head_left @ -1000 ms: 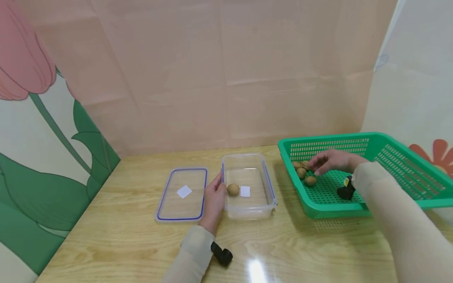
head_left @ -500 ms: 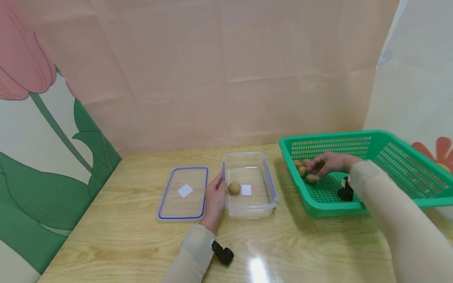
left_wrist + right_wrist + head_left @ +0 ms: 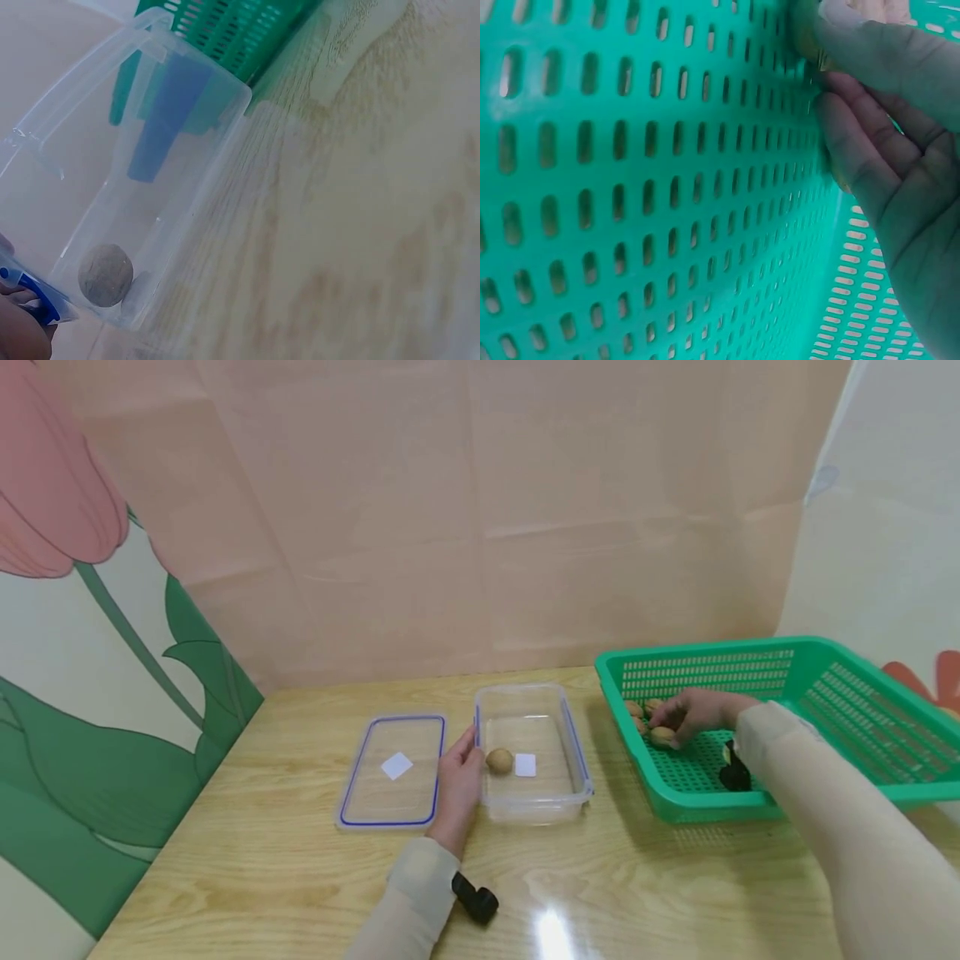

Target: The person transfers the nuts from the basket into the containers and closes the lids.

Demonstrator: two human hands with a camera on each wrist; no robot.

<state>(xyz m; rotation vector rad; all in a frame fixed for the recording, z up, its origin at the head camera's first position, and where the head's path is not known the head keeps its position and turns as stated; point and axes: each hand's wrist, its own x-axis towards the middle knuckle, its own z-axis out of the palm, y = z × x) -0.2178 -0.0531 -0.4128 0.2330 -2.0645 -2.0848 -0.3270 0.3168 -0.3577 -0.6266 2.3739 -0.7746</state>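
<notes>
In the head view, my left hand [image 3: 459, 781] holds the left side of a clear plastic container [image 3: 536, 793]. A round walnut [image 3: 499, 761] lies inside, beside a white square label [image 3: 525, 765]; the left wrist view also shows this walnut [image 3: 106, 275], and part of the hand [image 3: 22, 330] at the blue latch [image 3: 37, 296]. My right hand [image 3: 697, 714] reaches into a green basket [image 3: 720, 806] and pinches a walnut [image 3: 663, 737] near its left wall. More walnuts [image 3: 634, 708] sit beside the fingers, partly covered. In the right wrist view, the hand [image 3: 907, 142] hides most of its walnut.
A clear lid [image 3: 386, 802] with a blue seal and a white label lies flat on the wooden table [image 3: 247, 860], left of the container. The basket's perforated walls rise around my right hand. A pink-beige sheet [image 3: 375, 527] hangs behind the table.
My right hand has lowered onto the nearest walnut in the basket, and its thumb and fingers have closed around it. The left hand stays at the container.
</notes>
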